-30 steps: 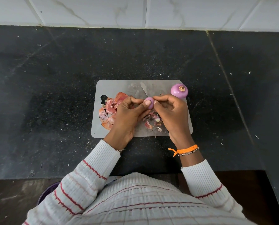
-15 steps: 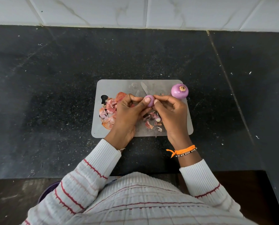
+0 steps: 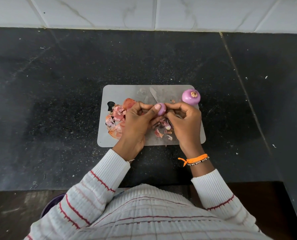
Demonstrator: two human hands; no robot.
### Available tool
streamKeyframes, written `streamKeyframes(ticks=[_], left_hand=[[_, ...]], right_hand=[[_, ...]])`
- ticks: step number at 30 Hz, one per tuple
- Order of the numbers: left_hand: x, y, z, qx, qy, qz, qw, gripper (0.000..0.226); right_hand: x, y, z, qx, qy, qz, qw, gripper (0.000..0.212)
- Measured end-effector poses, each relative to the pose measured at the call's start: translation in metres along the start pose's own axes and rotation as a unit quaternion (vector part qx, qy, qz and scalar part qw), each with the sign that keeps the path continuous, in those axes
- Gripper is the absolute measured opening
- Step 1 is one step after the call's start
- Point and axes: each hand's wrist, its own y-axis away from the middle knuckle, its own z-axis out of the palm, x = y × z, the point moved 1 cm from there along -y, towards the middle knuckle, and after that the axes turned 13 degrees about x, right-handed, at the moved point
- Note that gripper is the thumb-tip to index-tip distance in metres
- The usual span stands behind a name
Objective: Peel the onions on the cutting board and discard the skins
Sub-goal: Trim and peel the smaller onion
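A small purple onion [image 3: 162, 109] is held above the grey cutting board [image 3: 120, 91]. My left hand [image 3: 138, 121] grips it, thumb pressed on its top. My right hand [image 3: 185, 120] pinches the onion's right side with curled fingertips. A larger peeled purple onion [image 3: 191, 97] stands at the board's far right corner, root end up. Pink and orange onion skins [image 3: 115, 121] lie piled on the board's left side, and a few scraps [image 3: 161, 133] lie under my hands. A knife blade [image 3: 153, 96] points away behind the small onion; its handle is hidden.
The board lies on a black speckled countertop [image 3: 57, 101] backed by a white tiled wall [image 3: 144, 13]. Small skin flecks dot the counter on the right. A purple container rim [image 3: 49, 207] shows below the counter edge at my left elbow.
Both hands with the small onion have shifted slightly away from me. My left thumb has slid further onto the onion's top. The big onion and skins have not moved.
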Motion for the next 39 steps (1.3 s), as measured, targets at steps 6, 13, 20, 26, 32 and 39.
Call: streamKeyframes(ticks=[6,13,20,26,32,39], left_hand=[[0.004,-0.002,-0.003,0.008,0.011,-0.006,1.0,0.02],[0.007,0.003,0.0,0.02,-0.01,0.018,1.0,0.044],[0.006,0.006,0.001,0.01,-0.054,0.003,0.998,0.015],[0.009,0.004,-0.002,0.01,-0.051,-0.02,0.998,0.013],[0.006,0.003,-0.003,0.001,-0.071,-0.001,0.997,0.014],[0.006,0.004,-0.003,-0.008,-0.062,0.007,0.998,0.02]], right_hand=[[-0.001,0.003,-0.004,-0.019,-0.051,0.042,0.998,0.01],[-0.004,0.005,0.0,-0.008,0.001,-0.028,1.0,0.009],[0.003,0.0,-0.003,-0.003,0.021,0.04,0.999,0.004],[0.009,-0.007,-0.013,-0.03,0.053,0.051,0.997,0.01],[-0.002,-0.001,-0.009,-0.039,0.021,0.054,0.998,0.019],[-0.008,0.004,-0.005,-0.028,0.003,0.039,0.999,0.004]])
